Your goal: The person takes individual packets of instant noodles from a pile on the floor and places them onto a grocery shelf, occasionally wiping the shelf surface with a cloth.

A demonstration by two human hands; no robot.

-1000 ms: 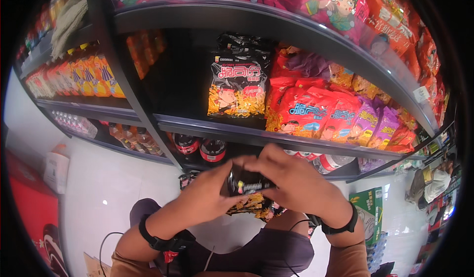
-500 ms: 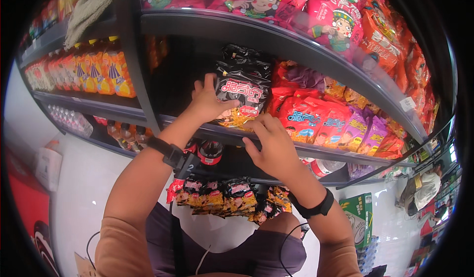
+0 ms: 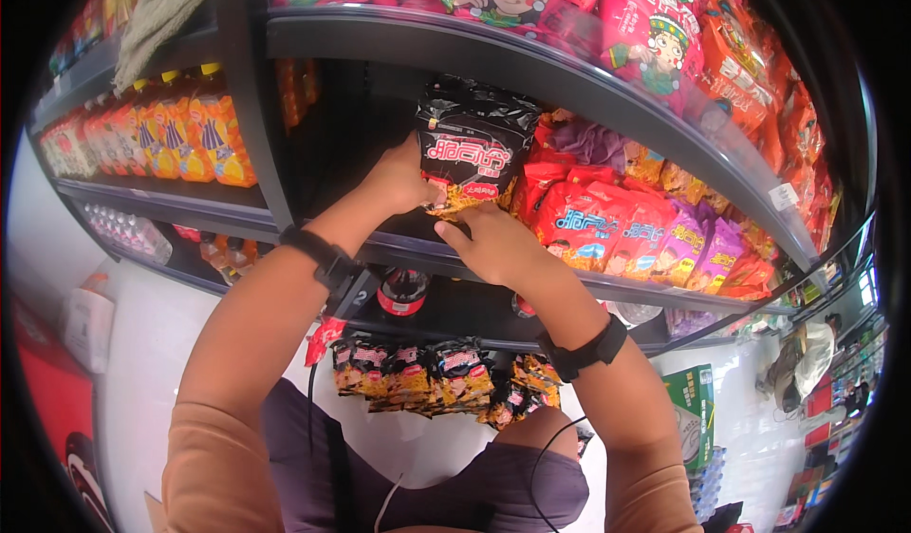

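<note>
Packet [image 3: 467, 158] against left fingers [image 3: 412, 153], above right fingers [image 3: 482, 216]

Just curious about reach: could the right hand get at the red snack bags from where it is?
Probably yes: the right hand is just left of the red snack bags, and nothing visible blocks their fronts, though it is at the lower edge of the front black snack bag.

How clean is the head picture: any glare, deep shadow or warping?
Head view: fisheye warping bows the upper shelf edge; head view: pale highlights break up the crinkled top of the black snack bag; head view: the shelf space left of that bag lies in deep shadow.
</note>
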